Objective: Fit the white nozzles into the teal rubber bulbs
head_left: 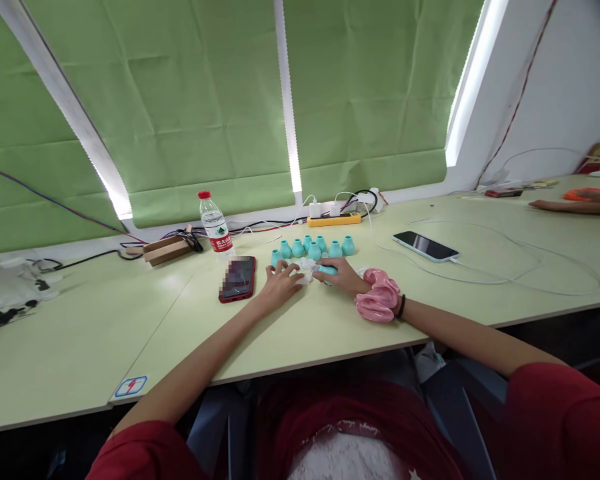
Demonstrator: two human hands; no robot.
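My right hand is closed around a turquoise vase-shaped piece, which lies tilted with its wider end partly hidden by the fingers. Fingers spread and bent, my left hand rests on the table beside a small heap of whitish translucent pieces; some of them lie under its fingertips, and their exact kind is too small to tell. Just beyond both hands, several more turquoise vase-shaped pieces stand upright in loose rows. A pink scrunchie circles my right wrist.
Left of my left hand lies a phone in a red case, with a water bottle and cardboard box behind. A yellow power strip sits at the back. A charging phone and another person's hand are rightward.
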